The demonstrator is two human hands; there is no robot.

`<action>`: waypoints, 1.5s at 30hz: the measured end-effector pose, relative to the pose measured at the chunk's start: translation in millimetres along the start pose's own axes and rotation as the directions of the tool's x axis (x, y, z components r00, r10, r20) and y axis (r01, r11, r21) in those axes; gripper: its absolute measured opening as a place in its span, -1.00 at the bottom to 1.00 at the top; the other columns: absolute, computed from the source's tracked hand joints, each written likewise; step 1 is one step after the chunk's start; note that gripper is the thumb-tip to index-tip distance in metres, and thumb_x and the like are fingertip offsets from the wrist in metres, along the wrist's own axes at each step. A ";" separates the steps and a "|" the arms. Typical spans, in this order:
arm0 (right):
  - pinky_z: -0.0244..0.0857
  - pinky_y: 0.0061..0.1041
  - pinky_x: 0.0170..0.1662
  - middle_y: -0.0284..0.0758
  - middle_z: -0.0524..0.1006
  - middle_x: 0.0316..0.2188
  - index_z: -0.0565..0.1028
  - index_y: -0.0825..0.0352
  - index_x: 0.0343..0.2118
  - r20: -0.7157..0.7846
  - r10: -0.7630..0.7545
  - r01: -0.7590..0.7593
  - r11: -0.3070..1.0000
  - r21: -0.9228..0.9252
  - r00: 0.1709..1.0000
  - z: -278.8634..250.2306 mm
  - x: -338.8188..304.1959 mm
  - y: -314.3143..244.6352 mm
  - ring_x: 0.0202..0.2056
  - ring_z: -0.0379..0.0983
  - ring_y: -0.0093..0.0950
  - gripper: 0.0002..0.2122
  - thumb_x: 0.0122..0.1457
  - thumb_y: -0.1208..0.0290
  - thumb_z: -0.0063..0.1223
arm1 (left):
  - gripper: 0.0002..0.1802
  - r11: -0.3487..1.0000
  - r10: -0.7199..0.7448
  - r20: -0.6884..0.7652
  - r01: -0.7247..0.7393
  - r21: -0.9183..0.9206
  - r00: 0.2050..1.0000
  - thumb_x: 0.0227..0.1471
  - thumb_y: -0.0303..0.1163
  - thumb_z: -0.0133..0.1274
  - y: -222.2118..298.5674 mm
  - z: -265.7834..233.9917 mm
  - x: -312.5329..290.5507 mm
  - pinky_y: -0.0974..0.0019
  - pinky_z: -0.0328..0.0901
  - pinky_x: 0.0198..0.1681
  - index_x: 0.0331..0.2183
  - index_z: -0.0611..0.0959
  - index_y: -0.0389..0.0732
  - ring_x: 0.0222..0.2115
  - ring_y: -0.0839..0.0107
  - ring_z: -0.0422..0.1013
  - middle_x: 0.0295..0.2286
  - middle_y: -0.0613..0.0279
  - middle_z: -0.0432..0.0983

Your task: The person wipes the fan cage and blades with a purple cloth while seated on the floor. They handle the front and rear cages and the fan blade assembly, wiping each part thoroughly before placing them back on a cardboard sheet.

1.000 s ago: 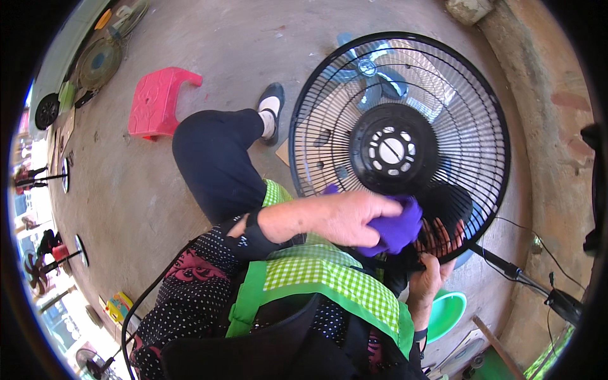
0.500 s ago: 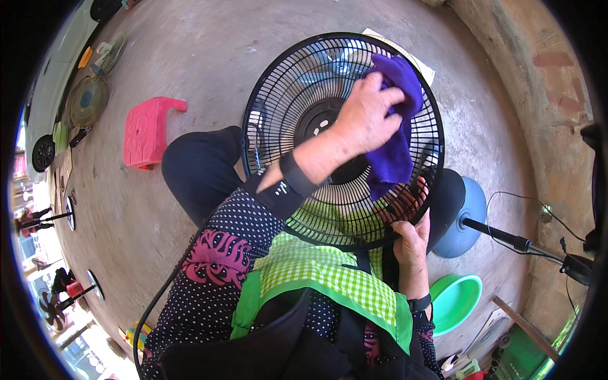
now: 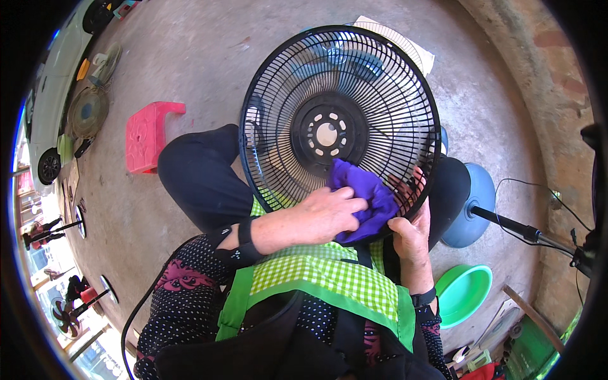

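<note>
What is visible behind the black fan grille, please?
Blue fan blades and part of the green checked apron show through the black fan grille; anything behind the purple cloth and left hand is covered.

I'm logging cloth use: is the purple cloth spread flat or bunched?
Bunched: the cloth is gathered in folds in the left hand, over the guard.

Fan grille (image 3: pixel 354 134): plastic-looking, smooth, slight sheen | Rag (image 3: pixel 364 193): soft matt cloth | Basin (image 3: pixel 465 296): smooth plastic | Floor (image 3: pixel 209 63): matt concrete
</note>
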State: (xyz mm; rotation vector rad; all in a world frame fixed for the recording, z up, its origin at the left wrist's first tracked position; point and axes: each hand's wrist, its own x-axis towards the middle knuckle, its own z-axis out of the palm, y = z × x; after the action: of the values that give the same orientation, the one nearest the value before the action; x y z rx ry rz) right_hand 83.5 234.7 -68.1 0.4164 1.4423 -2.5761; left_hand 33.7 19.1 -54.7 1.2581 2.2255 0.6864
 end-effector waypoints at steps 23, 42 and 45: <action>0.20 -0.09 0.23 -0.10 0.22 0.22 -0.11 0.21 0.40 0.098 0.023 -0.031 0.996 0.083 0.995 0.8 -4.9 -2.5 0.24 0.20 -0.14 -0.01 -0.24 0.75 -0.07 | -0.58 0.341 -0.870 -0.382 -0.181 -0.923 0.312 0.18 -0.26 0.06 -120.5 -118.0 10.1 0.40 0.37 -0.38 0.06 0.53 -0.14 -0.36 0.55 0.48 -0.27 0.32 0.58; 0.08 -0.26 0.30 -0.18 0.26 0.22 -0.06 0.28 0.39 0.023 -0.007 0.009 0.996 -0.090 1.000 6.7 -7.9 -2.3 0.23 0.21 -0.24 -0.01 -0.28 0.63 -0.01 | -0.74 0.947 -0.064 0.049 0.076 -0.312 0.997 -0.11 -0.45 0.10 -10.3 -0.9 -14.4 0.10 0.37 -0.17 -0.30 0.73 0.05 -0.13 0.19 0.34 -0.09 0.33 0.42; 0.14 -0.22 0.27 -0.18 0.28 0.19 -0.06 0.25 0.39 0.026 0.003 -0.002 0.999 -0.043 1.000 5.6 -7.1 -1.6 0.21 0.24 -0.24 0.00 -0.28 0.65 0.02 | -0.78 0.966 -0.075 0.170 0.114 -0.232 0.983 -0.12 -0.30 0.15 -26.0 -6.8 -45.1 0.08 0.37 -0.17 -0.32 0.75 0.08 -0.13 0.20 0.36 -0.10 0.33 0.46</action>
State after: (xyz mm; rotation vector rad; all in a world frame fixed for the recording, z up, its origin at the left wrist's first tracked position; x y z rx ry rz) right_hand 88.8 230.7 -61.8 0.3765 1.4847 -2.5338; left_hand 33.6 -33.3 -58.6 1.0410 1.9905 0.7647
